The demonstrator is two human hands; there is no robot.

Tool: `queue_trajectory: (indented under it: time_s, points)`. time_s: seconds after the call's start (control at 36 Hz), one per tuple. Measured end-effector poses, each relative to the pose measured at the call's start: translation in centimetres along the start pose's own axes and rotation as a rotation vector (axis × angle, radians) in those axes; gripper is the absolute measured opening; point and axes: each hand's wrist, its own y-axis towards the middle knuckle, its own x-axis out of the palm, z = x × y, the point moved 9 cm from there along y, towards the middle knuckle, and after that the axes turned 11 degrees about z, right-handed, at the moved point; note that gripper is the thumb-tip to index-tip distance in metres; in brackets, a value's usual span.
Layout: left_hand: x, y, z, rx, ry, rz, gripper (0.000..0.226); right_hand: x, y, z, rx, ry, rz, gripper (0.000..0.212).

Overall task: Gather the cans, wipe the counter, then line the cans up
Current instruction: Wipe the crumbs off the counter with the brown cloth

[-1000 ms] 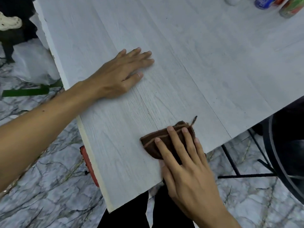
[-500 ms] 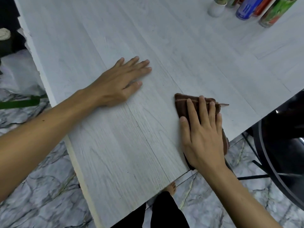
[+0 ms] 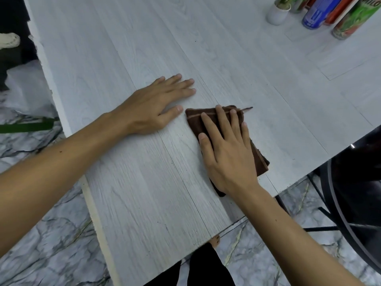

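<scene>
A folded brown cloth lies on the pale wood-grain counter. My right hand presses flat on the cloth with straight fingers and covers most of it. To its left, my left hand rests palm down on the bare counter, its thumb tip close to the cloth's corner. Several cans stand bunched at the far right corner: a blue can, a green can and a red can partly hidden between them.
A small white plant pot stands just left of the cans. The counter's near edge runs diagonally, with marble floor below. A black round frame sits off the counter's right side. White plastic bags lie on the floor at left.
My right hand has slid the cloth from the counter's near edge up and to the right, then back left towards my left hand. The left hand has stayed flat in place.
</scene>
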Motion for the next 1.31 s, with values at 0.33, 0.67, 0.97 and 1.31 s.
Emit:
queue_trajectory:
  time_s: [0.33,0.67,0.97,1.31]
  points:
    - [-0.9,0.3,0.1,-0.094,-0.13,0.056,0.043,1.5,-3.0,-5.5,-0.16,0.077,-0.059,0.05]
    - [-0.2,0.2,0.7,-0.133,-0.119,0.078,0.047,0.4,-12.8,-7.8,-0.483,0.054,-0.078,0.029]
    - [1.9,2.3,4.5,-0.116,-0.083,0.073,0.051,-2.4,-10.4,1.7,-0.504,0.063,-0.119,0.042]
    - [1.7,2.7,4.1,-0.186,-0.09,0.16,0.051,-1.7,-2.6,2.3,-0.74,0.044,-0.255,0.058]
